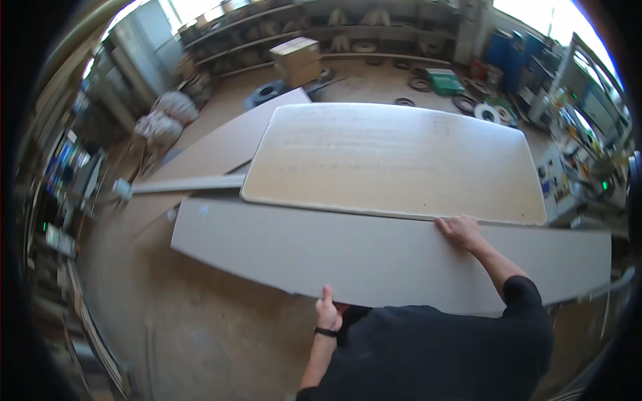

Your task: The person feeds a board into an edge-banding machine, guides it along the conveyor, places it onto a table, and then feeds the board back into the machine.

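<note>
A long, pale grey board (314,247) lies across in front of me, its left end tapered. My left hand (326,312), with a black band on the wrist, grips the board's near edge, thumb on top and fingers hidden beneath. Across the board, my right hand (460,232) is closed over its far edge, fingers curled where the board meets a worktable. That worktable (394,160) has a large, yellowish top with rounded corners and a pale rim. It sits just beyond the board, and the two edges run close together.
Another pale board (214,144) lies behind left, beside a white rail (187,184). Machines with control panels (562,174) stand at right. A cardboard box (295,61), white sacks (167,113), a green box (445,81) and shelves (394,33) are farther back.
</note>
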`<state>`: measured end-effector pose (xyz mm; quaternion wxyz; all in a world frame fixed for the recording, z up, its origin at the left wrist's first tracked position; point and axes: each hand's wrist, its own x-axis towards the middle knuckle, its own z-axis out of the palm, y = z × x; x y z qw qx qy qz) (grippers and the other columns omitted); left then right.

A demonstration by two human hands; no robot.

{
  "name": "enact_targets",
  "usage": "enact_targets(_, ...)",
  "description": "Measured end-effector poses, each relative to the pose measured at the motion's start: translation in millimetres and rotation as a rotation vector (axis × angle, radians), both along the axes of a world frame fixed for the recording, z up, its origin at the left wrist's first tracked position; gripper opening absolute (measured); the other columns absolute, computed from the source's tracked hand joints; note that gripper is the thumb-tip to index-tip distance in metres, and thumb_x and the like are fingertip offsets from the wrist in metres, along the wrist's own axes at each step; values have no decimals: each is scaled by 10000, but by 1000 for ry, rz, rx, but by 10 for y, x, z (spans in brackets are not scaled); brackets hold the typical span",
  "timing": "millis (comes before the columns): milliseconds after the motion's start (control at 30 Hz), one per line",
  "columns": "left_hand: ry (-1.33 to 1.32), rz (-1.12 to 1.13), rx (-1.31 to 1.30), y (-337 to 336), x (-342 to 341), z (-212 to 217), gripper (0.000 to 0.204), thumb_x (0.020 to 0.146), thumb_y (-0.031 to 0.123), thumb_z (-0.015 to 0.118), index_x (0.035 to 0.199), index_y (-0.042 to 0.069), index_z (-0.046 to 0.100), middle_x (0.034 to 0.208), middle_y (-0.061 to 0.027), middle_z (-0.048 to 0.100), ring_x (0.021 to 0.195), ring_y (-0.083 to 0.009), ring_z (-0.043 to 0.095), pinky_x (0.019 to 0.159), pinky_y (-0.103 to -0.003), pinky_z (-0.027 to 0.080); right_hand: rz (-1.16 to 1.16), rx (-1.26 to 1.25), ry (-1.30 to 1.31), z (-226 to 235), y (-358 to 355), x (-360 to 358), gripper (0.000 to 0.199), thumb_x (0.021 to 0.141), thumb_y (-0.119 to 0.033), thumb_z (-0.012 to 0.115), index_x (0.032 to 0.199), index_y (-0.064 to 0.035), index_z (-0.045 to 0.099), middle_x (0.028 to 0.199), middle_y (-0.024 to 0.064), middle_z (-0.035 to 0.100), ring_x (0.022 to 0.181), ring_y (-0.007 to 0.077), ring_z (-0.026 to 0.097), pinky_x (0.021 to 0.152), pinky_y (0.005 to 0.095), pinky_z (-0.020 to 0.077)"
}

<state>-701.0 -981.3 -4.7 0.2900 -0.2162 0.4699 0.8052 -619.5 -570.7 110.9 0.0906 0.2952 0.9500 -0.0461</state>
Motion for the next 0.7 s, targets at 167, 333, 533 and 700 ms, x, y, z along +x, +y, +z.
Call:
enact_targets(167,-27,-7,-3,-366,-783,156,504,1032,439,553,1251,-13,577,1111,-176,673,896,-300,697,774,-438,599,-27,-258,28,-111,-178,-945,727,1025,-570,350,766,-7,731,883,138,737,747,367,646,711,427,510)
enact_targets(333,-86,35,-122,-589,-1601,171,539,1020,435,559,1320,-12,541,1197,-209,640,1010,-352,662,865,-465,553,183,-186,135,-253,-362,-2043,733,991,-591,386,776,16,735,795,193,724,733,407,664,697,445,519)
enact_targets(533,-137,61,-92,-996,-1898,-303,624,999,540,540,1376,43,531,1245,-140,637,1096,-298,628,927,-392,522,244,-223,218,-399,-370,-2502,717,982,-590,405,763,8,734,776,193,720,701,414,656,677,448,515)
enact_targets(700,-209,149,55,-1138,-2165,-394,594,1036,458,494,1475,59,459,1403,-139,572,1309,-294,514,1089,-427,456,353,-230,316,-636,-399,-3082,713,968,-598,428,730,6,721,732,198,703,665,425,634,639,449,508)
